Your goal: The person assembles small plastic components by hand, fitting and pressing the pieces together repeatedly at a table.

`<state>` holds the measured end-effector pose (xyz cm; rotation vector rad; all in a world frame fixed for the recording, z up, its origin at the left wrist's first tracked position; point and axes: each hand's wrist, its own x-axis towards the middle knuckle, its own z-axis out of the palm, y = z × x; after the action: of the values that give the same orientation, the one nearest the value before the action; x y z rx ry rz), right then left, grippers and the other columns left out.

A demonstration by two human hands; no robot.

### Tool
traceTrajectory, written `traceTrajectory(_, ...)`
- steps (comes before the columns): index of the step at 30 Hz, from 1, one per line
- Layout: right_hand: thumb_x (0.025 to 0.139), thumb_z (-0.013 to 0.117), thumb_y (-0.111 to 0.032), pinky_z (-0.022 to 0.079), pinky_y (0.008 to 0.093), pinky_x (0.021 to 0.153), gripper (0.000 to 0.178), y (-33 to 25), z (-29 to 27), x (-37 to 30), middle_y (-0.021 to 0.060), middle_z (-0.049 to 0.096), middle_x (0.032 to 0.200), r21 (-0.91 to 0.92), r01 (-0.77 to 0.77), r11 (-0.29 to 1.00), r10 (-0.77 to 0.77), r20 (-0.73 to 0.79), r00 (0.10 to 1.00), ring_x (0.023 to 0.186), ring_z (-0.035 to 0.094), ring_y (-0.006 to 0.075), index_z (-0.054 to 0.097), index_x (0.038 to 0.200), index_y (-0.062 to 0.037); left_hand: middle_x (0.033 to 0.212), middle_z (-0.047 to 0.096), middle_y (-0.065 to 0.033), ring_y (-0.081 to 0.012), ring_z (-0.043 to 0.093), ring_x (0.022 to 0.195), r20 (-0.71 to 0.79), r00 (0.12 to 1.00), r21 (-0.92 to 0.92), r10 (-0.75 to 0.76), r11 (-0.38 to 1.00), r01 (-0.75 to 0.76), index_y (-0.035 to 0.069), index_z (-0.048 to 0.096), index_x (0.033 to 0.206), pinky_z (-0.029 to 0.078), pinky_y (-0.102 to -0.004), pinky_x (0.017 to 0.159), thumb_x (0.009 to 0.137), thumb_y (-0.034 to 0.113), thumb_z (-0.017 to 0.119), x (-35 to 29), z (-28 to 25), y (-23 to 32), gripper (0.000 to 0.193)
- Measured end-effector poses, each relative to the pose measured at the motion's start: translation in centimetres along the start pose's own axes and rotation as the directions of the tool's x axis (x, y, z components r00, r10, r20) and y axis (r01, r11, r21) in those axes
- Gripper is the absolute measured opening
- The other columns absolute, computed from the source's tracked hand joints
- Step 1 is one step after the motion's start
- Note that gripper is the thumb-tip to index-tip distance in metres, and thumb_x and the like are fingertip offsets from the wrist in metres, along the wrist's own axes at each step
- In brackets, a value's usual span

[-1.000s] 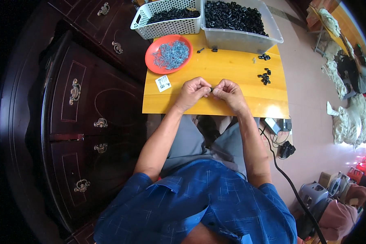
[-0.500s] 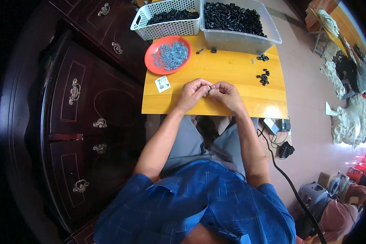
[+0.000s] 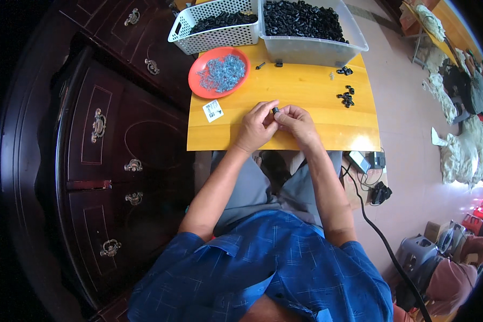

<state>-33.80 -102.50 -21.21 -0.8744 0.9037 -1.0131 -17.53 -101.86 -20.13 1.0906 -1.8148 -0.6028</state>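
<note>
Above the near part of a smooth yellow wooden table (image 3: 306, 83), we see two bare hands drawn close around a small black piece (image 3: 275, 110), stubby and apparently rounded, its finer shape too small to make out. We find the right hand (image 3: 299, 127) pinching it between thumb and forefinger, the other fingers curled in behind. On the left hand (image 3: 256, 129) we see the forefinger stretched past the piece and the thumb set apart below; we cannot tell whether either presses on it. To the left we notice a flat, square-cornered white card (image 3: 213, 110) and, beyond it, a glossy red plate (image 3: 195, 88) heaped with thin, shiny metal bits (image 3: 222, 73). At the far edge we see a white plastic basket (image 3: 220, 40) pierced with round holes and, just beside it, a cloudy, smooth-walled plastic bin (image 3: 311, 49), both holding jumbled black parts (image 3: 303, 20). Toward the right side we count two loose clusters, the nearer one (image 3: 348, 100) more scattered, of little hard-looking black parts.
</note>
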Motion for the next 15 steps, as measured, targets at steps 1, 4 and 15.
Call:
traceTrajectory(1,0.094,0.068,-0.015,0.049,0.024,0.07,0.013,0.09,0.03,0.05,0.0016,0.066,0.084,-0.002,0.0,1.0,0.0,0.002,1.0,0.074,0.059,0.009,0.065,0.097,-0.0026,0.104,0.066,-0.0156,-0.0269,0.067,0.082,-0.006,1.0,-0.006,0.014,1.0,-0.014,0.001,0.059,0.125,0.055,-0.0356,0.073,0.081,0.002,0.07,-0.07,0.01,-0.05,0.045)
traceTrajectory(4,0.097,0.066,-0.018,0.048,0.0241,0.07,0.016,0.18,0.06,0.05,0.0019,0.066,0.084,-0.047,0.05,0.998,-0.048,0.034,0.998,0.074,0.059,0.009,0.065,0.096,-0.0022,0.101,0.066,-0.0169,-0.0304,0.067,0.084,-0.021,0.999,-0.01,-0.026,1.0,0.026,0.0,0.063,0.114,0.055,-0.0373,0.073,0.081,0.003,0.07,-0.27,0.04,-0.26,0.033)
traceTrajectory(15,0.108,0.044,-0.025,0.056,0.0304,0.083,0.03,-0.13,-0.22,-0.38,0.0089,0.068,0.101,0.121,-0.006,0.993,0.011,-0.041,0.999,0.088,0.066,0.016,0.059,0.117,-0.002,0.089,0.071,-0.0072,-0.0128,0.072,0.082,0.03,0.979,-0.256,-0.204,0.945,0.204,-0.003,0.065,0.107,0.057,-0.0256,0.071,0.09,-0.001,0.065,-0.34,0.04,-0.87,0.017)
